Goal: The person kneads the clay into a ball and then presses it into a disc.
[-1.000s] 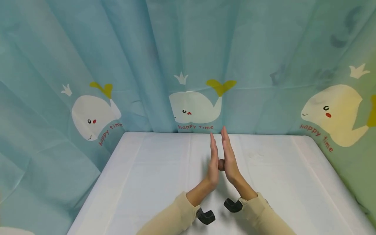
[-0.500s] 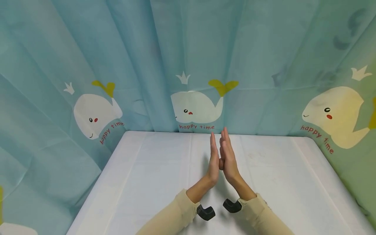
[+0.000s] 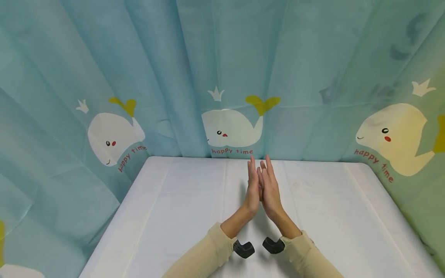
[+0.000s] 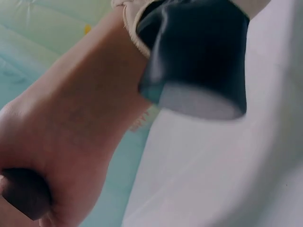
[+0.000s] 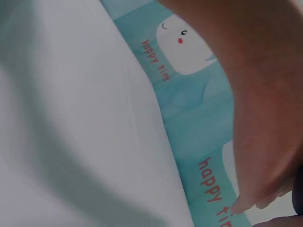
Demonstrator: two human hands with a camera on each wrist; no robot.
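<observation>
My left hand (image 3: 253, 189) and right hand (image 3: 271, 193) face each other, palms inward and fingers pointing away, over the table. A small dark brown round lump (image 4: 28, 193) is pressed between the two palms. In the left wrist view it shows against the left palm, its lower part cut by the frame. At the right wrist view's edge, a dark sliver of the lump (image 5: 298, 194) is visible beside the right hand (image 5: 265, 156). From the head view the hands hide most of it. Fingers of both hands are mostly straight, slightly spread.
A white-covered table (image 3: 187, 208) lies beneath the hands. Behind and beside it hangs a blue-green curtain (image 3: 306, 58) printed with whales. Dark wrist devices, one on the left cuff (image 3: 244, 249) and one on the right cuff (image 3: 273, 245), sit close together.
The lump showed plainly between upright palms a second ago; now it is mostly hidden. The right hand has drawn slightly back and its fingers have spread. The left fingers have parted a little.
</observation>
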